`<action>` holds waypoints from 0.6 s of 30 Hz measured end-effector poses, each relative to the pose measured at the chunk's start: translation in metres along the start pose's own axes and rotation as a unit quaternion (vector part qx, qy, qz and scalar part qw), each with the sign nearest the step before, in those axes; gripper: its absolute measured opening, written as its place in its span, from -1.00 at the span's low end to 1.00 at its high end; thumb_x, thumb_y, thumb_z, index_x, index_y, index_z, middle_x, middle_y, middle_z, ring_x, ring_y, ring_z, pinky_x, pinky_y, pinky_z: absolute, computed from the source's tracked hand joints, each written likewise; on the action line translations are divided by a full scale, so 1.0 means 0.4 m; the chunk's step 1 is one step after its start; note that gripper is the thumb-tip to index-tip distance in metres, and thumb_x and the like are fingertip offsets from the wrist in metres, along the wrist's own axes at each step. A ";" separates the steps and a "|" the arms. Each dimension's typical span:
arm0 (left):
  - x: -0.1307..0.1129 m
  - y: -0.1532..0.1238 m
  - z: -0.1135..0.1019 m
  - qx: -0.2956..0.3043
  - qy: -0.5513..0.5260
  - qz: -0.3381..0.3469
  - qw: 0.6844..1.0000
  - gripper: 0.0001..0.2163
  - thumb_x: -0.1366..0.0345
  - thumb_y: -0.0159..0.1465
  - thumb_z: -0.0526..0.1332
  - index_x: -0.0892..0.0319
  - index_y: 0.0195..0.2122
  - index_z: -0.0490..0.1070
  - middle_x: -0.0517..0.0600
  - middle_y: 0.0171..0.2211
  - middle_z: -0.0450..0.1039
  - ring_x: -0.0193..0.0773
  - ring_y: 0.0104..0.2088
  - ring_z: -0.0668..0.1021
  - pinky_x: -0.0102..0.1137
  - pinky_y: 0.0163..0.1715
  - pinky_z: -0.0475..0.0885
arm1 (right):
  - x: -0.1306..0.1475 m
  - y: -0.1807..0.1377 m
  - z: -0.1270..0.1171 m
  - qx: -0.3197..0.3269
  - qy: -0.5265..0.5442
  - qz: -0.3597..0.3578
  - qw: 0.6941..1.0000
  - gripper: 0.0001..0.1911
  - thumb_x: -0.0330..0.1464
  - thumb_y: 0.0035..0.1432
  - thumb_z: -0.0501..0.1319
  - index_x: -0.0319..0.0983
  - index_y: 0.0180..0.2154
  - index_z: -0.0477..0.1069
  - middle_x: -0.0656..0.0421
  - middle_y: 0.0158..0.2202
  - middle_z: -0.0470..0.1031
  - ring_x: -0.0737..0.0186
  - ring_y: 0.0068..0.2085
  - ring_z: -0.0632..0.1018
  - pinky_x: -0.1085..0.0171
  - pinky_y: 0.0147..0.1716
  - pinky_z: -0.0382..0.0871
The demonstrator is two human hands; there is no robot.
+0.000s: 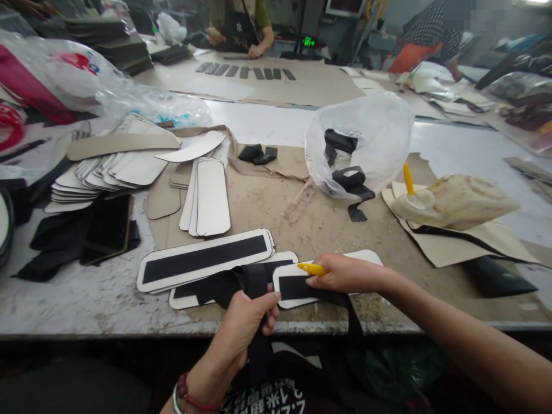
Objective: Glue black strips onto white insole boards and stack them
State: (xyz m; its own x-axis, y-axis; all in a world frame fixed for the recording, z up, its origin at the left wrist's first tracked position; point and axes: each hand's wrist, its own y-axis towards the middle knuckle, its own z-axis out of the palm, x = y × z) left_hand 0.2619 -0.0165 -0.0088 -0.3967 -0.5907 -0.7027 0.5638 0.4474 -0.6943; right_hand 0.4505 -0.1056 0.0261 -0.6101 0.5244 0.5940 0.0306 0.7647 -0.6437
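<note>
My left hand (254, 319) is closed on a bunch of black fabric strips (248, 280) at the near edge of the table. Its thumb is by the left end of a white rounded panel (362, 257). My right hand (345, 273) grips a yellow-handled tool (311, 268), its fingers over the black strip (295, 286) lying along that panel. A loose black strip end (354, 316) hangs over the table edge below the right hand. To the left lie overlapping white panels (141, 280) with black strips along their middles.
Stacks of plain white panels (213, 195) lie on the left, near a dark phone (107, 230). A clear plastic bag (383, 132) holds black strips. At right, a stained plastic bottle (470, 198) has a yellow stick in it. Two people (239, 29) work across the table.
</note>
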 end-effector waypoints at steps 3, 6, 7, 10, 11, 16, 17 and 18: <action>-0.006 -0.001 0.007 -0.009 0.013 -0.001 1.000 -0.74 0.18 -0.06 0.32 0.28 -0.58 0.36 -0.11 -0.75 0.26 -0.46 -0.74 0.23 -0.53 -0.74 0.09 | -0.007 0.008 0.000 0.001 0.005 -0.002 1.000 -0.79 -0.31 0.07 0.10 -0.31 -0.50 0.34 0.29 -0.61 0.18 0.43 -0.57 0.18 0.40 -0.59 0.03; -0.003 0.006 0.012 -0.018 0.047 0.011 0.999 -0.68 0.12 -0.03 0.31 0.28 -0.69 0.32 -0.09 -0.80 0.22 -0.45 -0.77 0.24 -0.52 -0.74 0.10 | -0.011 0.015 0.003 0.001 -0.010 0.010 1.000 -0.78 -0.30 0.08 0.10 -0.32 -0.47 0.39 0.29 -0.62 0.20 0.43 -0.57 0.18 0.39 -0.60 0.00; 0.001 0.011 0.013 -0.022 0.056 0.017 0.998 -0.66 0.11 -0.02 0.30 0.28 -0.72 0.31 -0.07 -0.81 0.22 -0.45 -0.77 0.24 -0.51 -0.74 0.10 | -0.011 0.016 0.003 0.002 -0.016 0.012 1.000 -0.77 -0.30 0.08 0.10 -0.33 -0.46 0.41 0.29 -0.62 0.20 0.43 -0.58 0.17 0.39 -0.60 0.00; 0.014 0.026 0.015 -0.036 0.067 0.028 0.997 -0.66 0.11 -0.03 0.29 0.28 -0.73 0.33 -0.04 -0.79 0.25 -0.42 -0.78 0.25 -0.49 -0.76 0.10 | -0.004 0.016 0.003 0.003 -0.028 0.011 1.000 -0.77 -0.31 0.08 0.10 -0.33 -0.42 0.44 0.28 -0.61 0.22 0.43 -0.57 0.18 0.39 -0.60 0.00; 0.017 0.031 0.015 -0.039 0.070 0.031 0.996 -0.67 0.11 -0.02 0.28 0.28 -0.72 0.34 -0.04 -0.79 0.26 -0.41 -0.78 0.25 -0.49 -0.76 0.10 | 0.000 0.015 0.002 0.002 -0.033 0.011 0.999 -0.77 -0.32 0.08 0.10 -0.34 -0.41 0.45 0.28 -0.61 0.22 0.43 -0.57 0.18 0.40 -0.60 0.00; 0.020 0.033 0.015 -0.045 0.082 0.040 0.995 -0.66 0.11 -0.02 0.28 0.27 -0.74 0.33 -0.04 -0.80 0.25 -0.41 -0.78 0.25 -0.49 -0.75 0.10 | 0.021 0.009 -0.006 -0.008 -0.074 0.022 0.997 -0.75 -0.32 0.07 0.10 -0.35 -0.38 0.47 0.24 -0.59 0.26 0.40 -0.56 0.24 0.40 -0.59 0.04; 0.018 0.031 0.015 -0.046 0.084 0.041 0.995 -0.66 0.11 -0.02 0.28 0.27 -0.74 0.33 -0.04 -0.80 0.25 -0.42 -0.78 0.25 -0.49 -0.75 0.10 | 0.023 0.007 -0.007 -0.011 -0.082 0.020 0.996 -0.75 -0.32 0.07 0.10 -0.35 -0.37 0.47 0.24 -0.59 0.27 0.39 -0.56 0.26 0.40 -0.59 0.04; 0.017 0.028 0.016 -0.045 0.087 0.042 0.994 -0.66 0.11 -0.02 0.28 0.27 -0.74 0.33 -0.05 -0.80 0.25 -0.42 -0.78 0.24 -0.49 -0.75 0.10 | 0.025 0.006 -0.008 -0.014 -0.087 0.016 0.996 -0.75 -0.32 0.07 0.10 -0.35 -0.37 0.47 0.23 -0.59 0.28 0.38 -0.56 0.27 0.39 -0.60 0.05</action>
State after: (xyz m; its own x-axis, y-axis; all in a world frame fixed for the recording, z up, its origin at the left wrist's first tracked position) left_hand 0.2702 -0.0196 -0.0203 -0.4755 -0.4269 -0.7692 0.5360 0.5528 -0.6381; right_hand 0.4472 -0.0973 0.0320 -0.7370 0.4770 0.4789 0.0730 0.7605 -0.6452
